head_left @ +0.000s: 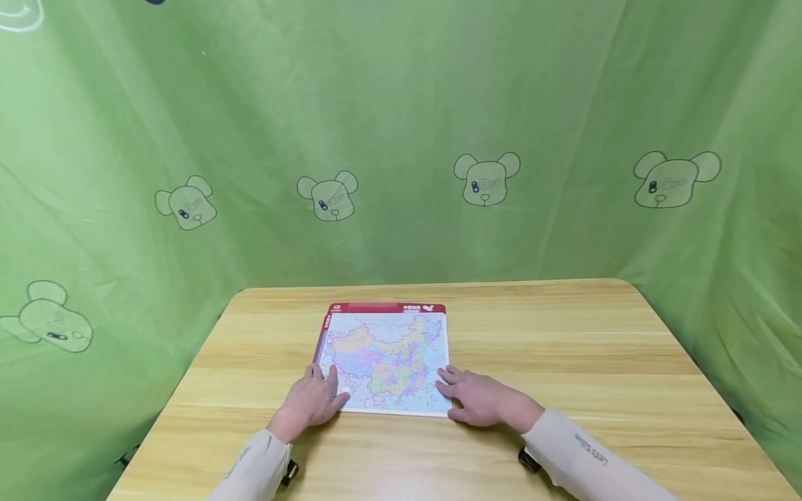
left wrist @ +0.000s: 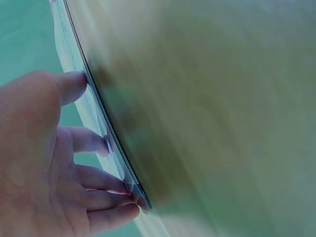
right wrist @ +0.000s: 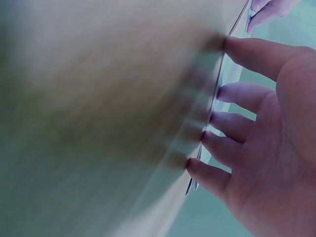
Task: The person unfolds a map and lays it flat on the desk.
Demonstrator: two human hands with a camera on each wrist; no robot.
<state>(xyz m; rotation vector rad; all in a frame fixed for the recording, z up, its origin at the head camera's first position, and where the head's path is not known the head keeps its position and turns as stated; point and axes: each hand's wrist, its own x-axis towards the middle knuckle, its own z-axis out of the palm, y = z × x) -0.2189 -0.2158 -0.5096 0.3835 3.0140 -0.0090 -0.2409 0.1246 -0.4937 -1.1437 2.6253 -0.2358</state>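
Note:
A flat rectangular map [head_left: 388, 355] with a red top border and pastel regions lies on the wooden table. My left hand [head_left: 313, 400] rests on its lower left corner, fingers spread along the side. On the lower right corner is my right hand [head_left: 477, 398], with fingers reaching over the edge onto the sheet. Seen from the left wrist, the thumb and fingertips of the left hand [left wrist: 64, 168] touch the thin map board [left wrist: 121, 168]. From the right wrist, the relaxed fingers of the right hand [right wrist: 266, 133] meet the board's edge and the tabletop.
The light wooden table [head_left: 564, 334] has rounded far corners. Behind it and along both sides hangs a green curtain [head_left: 401, 104] printed with bear heads. Both forearms wear pale sleeves [head_left: 583, 445], and a small dark device [head_left: 529, 459] sits under the right wrist.

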